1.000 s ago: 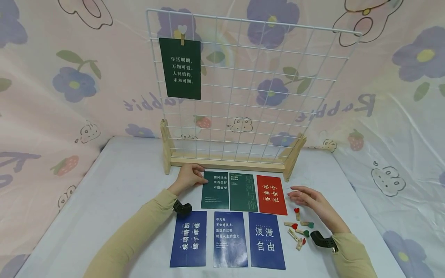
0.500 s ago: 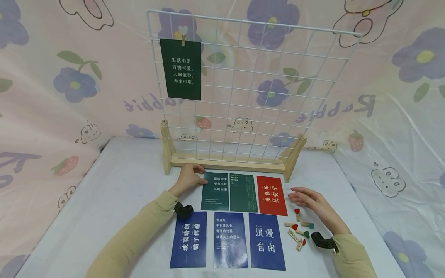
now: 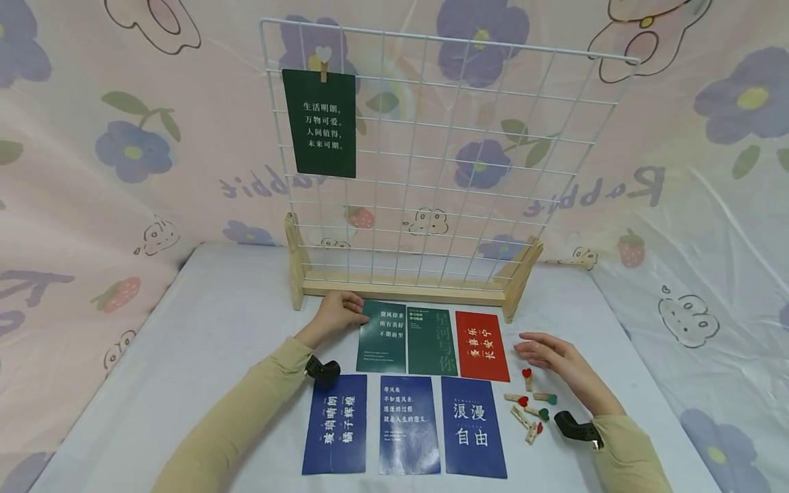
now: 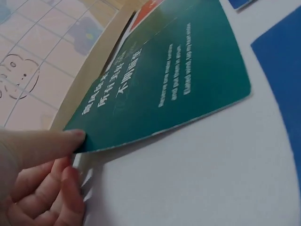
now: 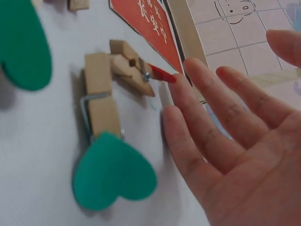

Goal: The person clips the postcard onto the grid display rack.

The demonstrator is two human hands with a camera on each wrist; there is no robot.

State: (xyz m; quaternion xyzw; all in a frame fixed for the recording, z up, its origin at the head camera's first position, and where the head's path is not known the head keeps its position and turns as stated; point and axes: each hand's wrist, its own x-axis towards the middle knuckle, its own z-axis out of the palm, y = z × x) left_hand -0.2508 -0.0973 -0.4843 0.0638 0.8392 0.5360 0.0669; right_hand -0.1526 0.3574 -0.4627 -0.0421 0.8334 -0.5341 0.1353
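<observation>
My left hand (image 3: 335, 318) pinches the upper left corner of a dark green card (image 3: 381, 346) with white lettering. In the left wrist view the thumb (image 4: 70, 140) lies on top of the card's corner, fingers curled below, and that near edge is raised off the white cloth. My right hand (image 3: 557, 356) is open with fingers stretched, beside the small wooden clothespins (image 3: 533, 413) with red and green hearts. The right wrist view shows a green-heart clothespin (image 5: 113, 174) and a red-tipped one (image 5: 134, 68) close to the fingertips.
A white wire grid (image 3: 444, 164) on a wooden stand (image 3: 401, 291) rises behind the cards; a green card (image 3: 323, 157) hangs there from a white-heart clothespin (image 3: 324, 63). A second green card (image 3: 431, 342), a red card (image 3: 483, 370) and three blue cards (image 3: 471, 465) lie on the table.
The left hand's card has risen slightly at its top left corner, and the fingers have closed a little further around it. The right hand has shifted slightly right, still open.
</observation>
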